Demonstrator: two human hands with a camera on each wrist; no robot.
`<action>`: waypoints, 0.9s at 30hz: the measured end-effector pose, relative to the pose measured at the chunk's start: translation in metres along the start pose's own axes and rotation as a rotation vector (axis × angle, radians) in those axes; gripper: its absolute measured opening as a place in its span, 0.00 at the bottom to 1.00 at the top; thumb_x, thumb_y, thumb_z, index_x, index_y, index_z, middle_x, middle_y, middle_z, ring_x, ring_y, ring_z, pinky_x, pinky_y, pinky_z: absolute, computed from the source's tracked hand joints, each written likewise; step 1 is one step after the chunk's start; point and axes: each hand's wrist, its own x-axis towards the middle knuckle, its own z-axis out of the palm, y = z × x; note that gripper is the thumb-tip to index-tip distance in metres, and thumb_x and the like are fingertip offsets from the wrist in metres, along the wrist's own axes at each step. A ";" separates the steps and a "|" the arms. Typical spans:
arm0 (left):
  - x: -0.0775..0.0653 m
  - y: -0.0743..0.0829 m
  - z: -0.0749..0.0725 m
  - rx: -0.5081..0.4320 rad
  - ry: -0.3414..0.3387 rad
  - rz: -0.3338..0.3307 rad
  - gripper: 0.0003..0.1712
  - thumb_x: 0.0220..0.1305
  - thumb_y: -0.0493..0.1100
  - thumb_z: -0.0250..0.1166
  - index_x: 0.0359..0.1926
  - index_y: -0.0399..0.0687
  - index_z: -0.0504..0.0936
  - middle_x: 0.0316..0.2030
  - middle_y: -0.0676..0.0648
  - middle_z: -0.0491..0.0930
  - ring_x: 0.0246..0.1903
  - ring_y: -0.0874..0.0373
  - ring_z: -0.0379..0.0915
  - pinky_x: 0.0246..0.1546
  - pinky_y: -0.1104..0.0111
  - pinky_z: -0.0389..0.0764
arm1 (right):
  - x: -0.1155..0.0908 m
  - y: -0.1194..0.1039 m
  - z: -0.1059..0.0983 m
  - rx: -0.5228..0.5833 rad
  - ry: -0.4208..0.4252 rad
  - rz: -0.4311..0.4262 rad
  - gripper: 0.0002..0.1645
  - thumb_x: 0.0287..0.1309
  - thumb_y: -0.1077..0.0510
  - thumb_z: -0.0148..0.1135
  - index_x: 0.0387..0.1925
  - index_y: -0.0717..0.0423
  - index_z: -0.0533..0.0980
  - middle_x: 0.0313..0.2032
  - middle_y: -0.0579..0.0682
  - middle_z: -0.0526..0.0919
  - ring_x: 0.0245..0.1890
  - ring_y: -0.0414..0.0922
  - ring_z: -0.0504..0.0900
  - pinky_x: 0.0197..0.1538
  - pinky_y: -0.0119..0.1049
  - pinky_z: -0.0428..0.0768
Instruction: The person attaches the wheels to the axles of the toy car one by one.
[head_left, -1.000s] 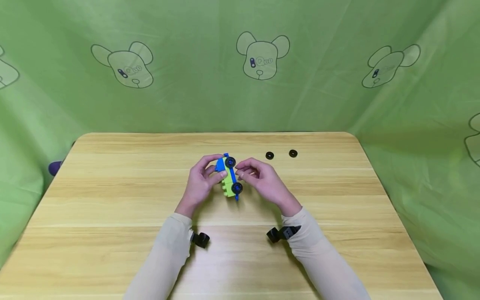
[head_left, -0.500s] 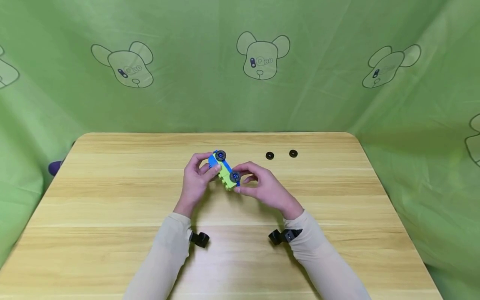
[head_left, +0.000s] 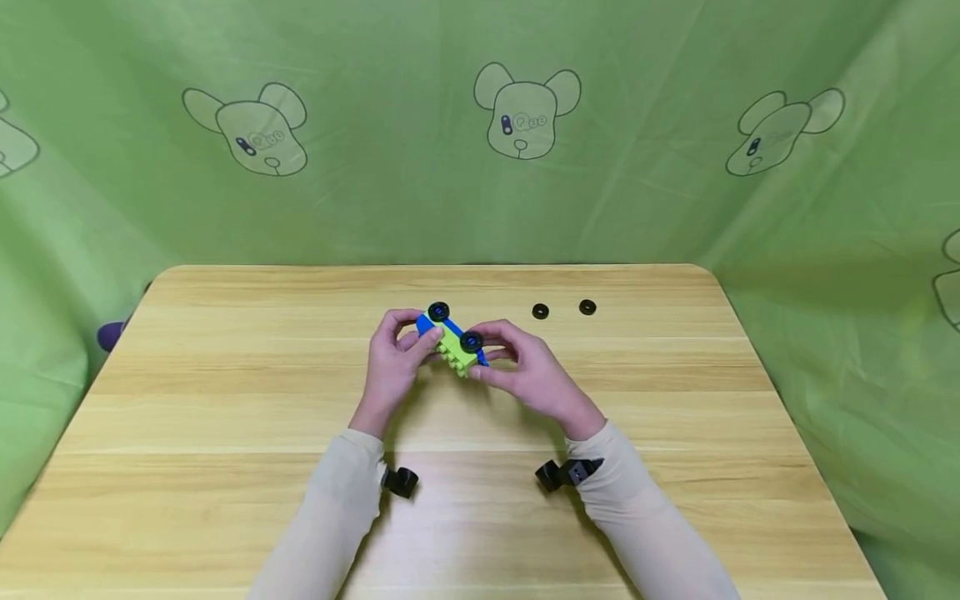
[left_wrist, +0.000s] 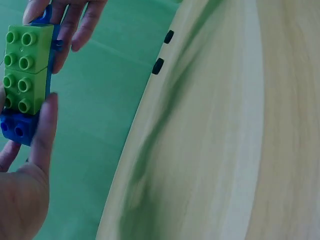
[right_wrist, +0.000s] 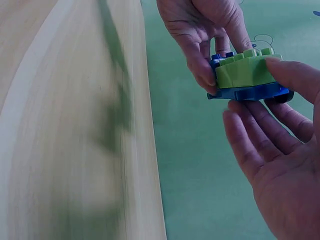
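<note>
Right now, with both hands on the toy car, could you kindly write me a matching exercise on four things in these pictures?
1. left hand
2. toy car
3. two loose black rings
4. green cloth

A. lying apart on the wooden table
B. gripping near the blue block
C. bearing outlines of animal heads
D. lime green and blue

Pairs: 1-B, 2-D, 3-A, 4-C.

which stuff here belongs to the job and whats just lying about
Job:
toy car, held up
two black rings, likely, resembling its wheels

Just about:
purple thing left of the table, unclear what
green curtain, backdrop
</note>
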 end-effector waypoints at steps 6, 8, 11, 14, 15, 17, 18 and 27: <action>-0.004 0.006 0.004 0.155 -0.004 0.029 0.25 0.64 0.34 0.67 0.59 0.33 0.69 0.55 0.38 0.70 0.46 0.51 0.76 0.44 0.65 0.83 | 0.001 0.000 0.000 0.107 0.022 0.037 0.29 0.55 0.69 0.69 0.58 0.68 0.70 0.52 0.60 0.77 0.53 0.54 0.77 0.56 0.40 0.79; -0.007 0.014 0.008 0.222 -0.018 0.069 0.24 0.66 0.36 0.65 0.60 0.32 0.70 0.57 0.37 0.70 0.49 0.48 0.74 0.45 0.66 0.82 | 0.002 -0.001 0.000 0.139 0.030 0.039 0.29 0.56 0.69 0.69 0.58 0.69 0.69 0.52 0.61 0.76 0.53 0.55 0.77 0.55 0.40 0.79; -0.012 0.026 0.015 0.313 -0.045 0.145 0.19 0.70 0.35 0.61 0.59 0.31 0.74 0.57 0.35 0.72 0.52 0.43 0.73 0.47 0.64 0.82 | 0.004 -0.003 -0.001 0.150 0.044 0.032 0.29 0.56 0.69 0.68 0.59 0.69 0.68 0.52 0.61 0.76 0.52 0.55 0.76 0.54 0.41 0.80; -0.015 0.034 0.020 0.377 -0.061 0.195 0.17 0.71 0.35 0.58 0.57 0.31 0.78 0.56 0.35 0.73 0.53 0.44 0.72 0.48 0.63 0.82 | 0.005 -0.003 -0.002 0.128 0.054 0.020 0.30 0.57 0.68 0.67 0.61 0.67 0.69 0.52 0.60 0.77 0.52 0.54 0.76 0.54 0.40 0.80; -0.015 0.035 0.020 0.387 -0.063 0.202 0.16 0.71 0.34 0.58 0.57 0.31 0.78 0.56 0.35 0.73 0.52 0.44 0.73 0.48 0.63 0.82 | 0.005 -0.003 -0.002 0.122 0.055 0.017 0.30 0.57 0.68 0.67 0.61 0.66 0.69 0.52 0.59 0.77 0.53 0.54 0.76 0.54 0.40 0.79; -0.015 0.035 0.021 0.397 -0.063 0.199 0.16 0.71 0.34 0.58 0.56 0.31 0.79 0.56 0.35 0.74 0.51 0.46 0.73 0.47 0.63 0.82 | 0.005 -0.003 -0.003 0.134 0.052 0.008 0.30 0.58 0.68 0.67 0.62 0.65 0.70 0.52 0.59 0.77 0.53 0.55 0.76 0.54 0.41 0.80; -0.015 0.034 0.020 0.399 -0.063 0.195 0.16 0.71 0.34 0.58 0.56 0.32 0.79 0.56 0.35 0.74 0.50 0.47 0.73 0.46 0.64 0.82 | 0.005 -0.003 -0.003 0.144 0.049 0.004 0.30 0.58 0.68 0.67 0.62 0.64 0.70 0.52 0.58 0.77 0.53 0.55 0.76 0.53 0.41 0.80; -0.003 0.003 0.003 0.391 -0.164 0.163 0.22 0.72 0.40 0.59 0.64 0.42 0.75 0.62 0.44 0.70 0.57 0.49 0.68 0.49 0.52 0.80 | 0.008 -0.003 -0.005 0.139 0.104 0.003 0.26 0.60 0.66 0.65 0.60 0.66 0.71 0.53 0.59 0.77 0.53 0.53 0.75 0.61 0.46 0.74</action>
